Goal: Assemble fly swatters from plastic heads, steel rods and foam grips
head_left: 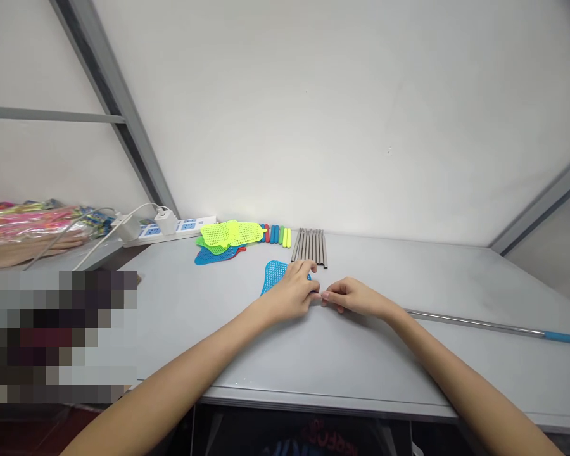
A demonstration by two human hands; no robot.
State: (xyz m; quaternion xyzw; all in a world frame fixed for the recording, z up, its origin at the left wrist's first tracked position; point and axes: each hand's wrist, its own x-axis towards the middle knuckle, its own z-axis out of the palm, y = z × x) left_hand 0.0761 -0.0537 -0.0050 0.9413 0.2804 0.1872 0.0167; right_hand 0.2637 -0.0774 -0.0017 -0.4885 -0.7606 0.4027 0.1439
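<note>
My left hand [297, 288] is curled over a blue perforated fly swatter head [274, 273] on the table, its fingers closed round the narrow end and hiding it. Close to its right, my right hand [354, 296] pinches with thumb and forefinger, the fingertips of both hands almost touching. A shiny metal rod [475, 322] emerges from behind my right forearm, in line with that pinch, and ends in a blue grip [566, 338] at the right edge. What joins the rod and the swatter head, if anything, is covered by my fingers.
Behind my hands lie several metal tubes [310, 247], coloured grips [275, 235] and a pile of yellow, green and blue swatter heads [230, 234]. A power strip [190, 226] with plugged chargers is at back left, near plastic-wrapped goods [33, 225]. The table's front edge [323, 402] runs below my arms.
</note>
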